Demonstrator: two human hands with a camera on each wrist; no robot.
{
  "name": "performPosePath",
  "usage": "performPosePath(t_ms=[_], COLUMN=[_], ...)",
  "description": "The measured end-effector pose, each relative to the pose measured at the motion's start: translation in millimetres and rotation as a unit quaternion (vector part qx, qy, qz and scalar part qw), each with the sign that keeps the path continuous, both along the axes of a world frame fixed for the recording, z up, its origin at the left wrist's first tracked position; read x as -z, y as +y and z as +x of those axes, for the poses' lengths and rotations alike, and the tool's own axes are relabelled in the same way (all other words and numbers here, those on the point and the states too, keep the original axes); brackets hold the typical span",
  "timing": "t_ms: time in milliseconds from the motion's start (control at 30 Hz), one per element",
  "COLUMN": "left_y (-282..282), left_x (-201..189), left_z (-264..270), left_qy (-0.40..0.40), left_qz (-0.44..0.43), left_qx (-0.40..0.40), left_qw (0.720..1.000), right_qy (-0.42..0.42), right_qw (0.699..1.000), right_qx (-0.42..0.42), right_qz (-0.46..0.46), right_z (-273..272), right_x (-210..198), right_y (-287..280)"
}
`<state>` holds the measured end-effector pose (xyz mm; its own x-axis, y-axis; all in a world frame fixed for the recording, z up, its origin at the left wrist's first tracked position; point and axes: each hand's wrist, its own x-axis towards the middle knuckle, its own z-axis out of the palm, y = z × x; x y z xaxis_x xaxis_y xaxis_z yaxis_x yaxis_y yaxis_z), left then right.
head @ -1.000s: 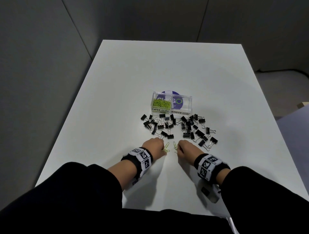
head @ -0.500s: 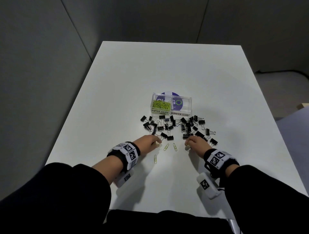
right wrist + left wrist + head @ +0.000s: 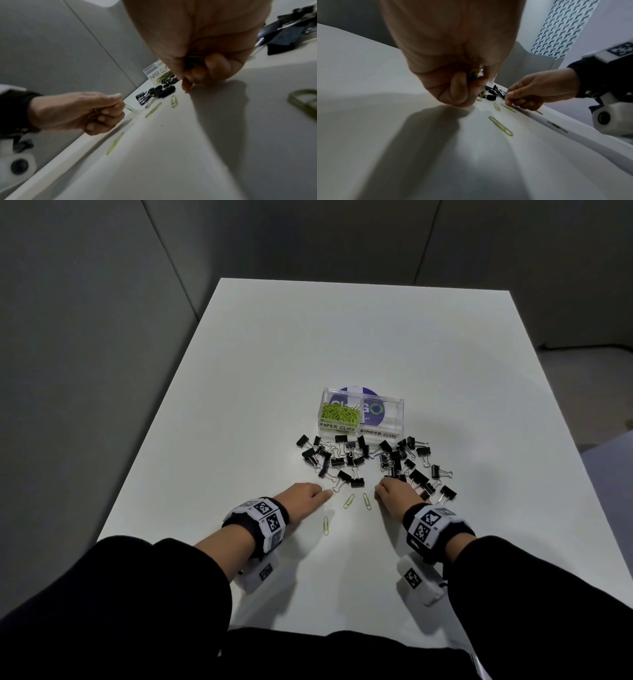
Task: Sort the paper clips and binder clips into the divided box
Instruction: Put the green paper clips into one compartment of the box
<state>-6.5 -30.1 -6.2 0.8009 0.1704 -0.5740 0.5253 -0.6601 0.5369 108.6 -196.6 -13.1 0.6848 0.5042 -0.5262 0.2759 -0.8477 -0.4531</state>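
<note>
- The white table (image 3: pixel 342 347) carries everything; its surface is plain and matte, with soft shadows pooling under both wrists.
- Grey panelled walls (image 3: pixel 102 302) close in on the table's far side and to the left of the left hand; a seam runs down each panel.
- The left wrist view shows a strip of blue-and-white patterned wall (image 3: pixel 559 27) beyond the right hand.
- The left hand (image 3: pixel 303 496) rests low on the table, fingers curled, clutching green paper clips (image 3: pixel 475 73) in the fold of the palm, with thumb and forefinger pinching one more at the tip.
- The right hand (image 3: pixel 394 494) is clenched too, fingertips down on the table; something dark sits inside the curl, but I cannot tell what it is.
- Three loose paper clips (image 3: pixel 349 501) lie on the table between and just nearer than the two hands.
- Scattered black binder clips (image 3: pixel 352 460) spread just beyond both hands, the nearest ones touching or almost touching the right hand's knuckles.
- The clear divided box (image 3: pixel 363 435) stands beyond the binder clips, well ahead of the hands; the compartment marked PAPER CLIPS, on the left hand's side, holds a green heap, and the one marked BINDER CLIPS shows only a purple round label underneath.
- Black sleeves (image 3: pixel 154 577) and marker-patterned wristbands (image 3: pixel 263 517) cover both forearms.
</note>
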Motion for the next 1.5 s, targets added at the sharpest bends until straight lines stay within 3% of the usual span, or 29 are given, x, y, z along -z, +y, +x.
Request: performPosePath(t_ms=[267,433,600,833,1033,1133,1300,1500], left_y=[2.4,-3.0,-9.2,-9.6,-14.4,-18.7,-26.9,-26.6], left_x=[2.3,1.9,3.4,1.9,-7.3,-3.4,3.4,6.9], left_z=[-11.9,-15.2,-13.4,-9.0,3.8,9.7,19.4,23.2], left_qy=[-0.016,-0.011,-0.002,-0.041,-0.057,-0.059,-0.069,-0.042], left_qz=[-0.013,0.049,0.046,0.022,0.034,0.027,0.115,0.155], left_qx=[0.073,0.168,0.203,0.143,0.059,0.033,0.012,0.031], left_qw=[0.997,0.985,0.978,0.989,0.996,0.997,0.991,0.987], right_qy=[-0.016,-0.003,0.008,0.056,0.105,0.066,-0.014,-0.01], right_qw=[0.999,0.999,0.999,0.986,0.976,0.989,0.998,0.998], right_qx=[-0.024,-0.051,0.009,0.089,0.156,0.118,0.054,0.031], right_qz=[-0.031,-0.003,0.053,0.131,0.11,0.058,-0.035,-0.051], right_z=[-12.2,-11.3,-9.2,3.1,-3.2,-7.4,-13.5,-23.7], right_x=[2.6,0.7,-4.7,-10.0,-6.8,-3.6,-3.7,-4.7], right_y=[5.3,-1.7,-27.6,-74.7,-92.6,-98.4,-99.2,-92.5])
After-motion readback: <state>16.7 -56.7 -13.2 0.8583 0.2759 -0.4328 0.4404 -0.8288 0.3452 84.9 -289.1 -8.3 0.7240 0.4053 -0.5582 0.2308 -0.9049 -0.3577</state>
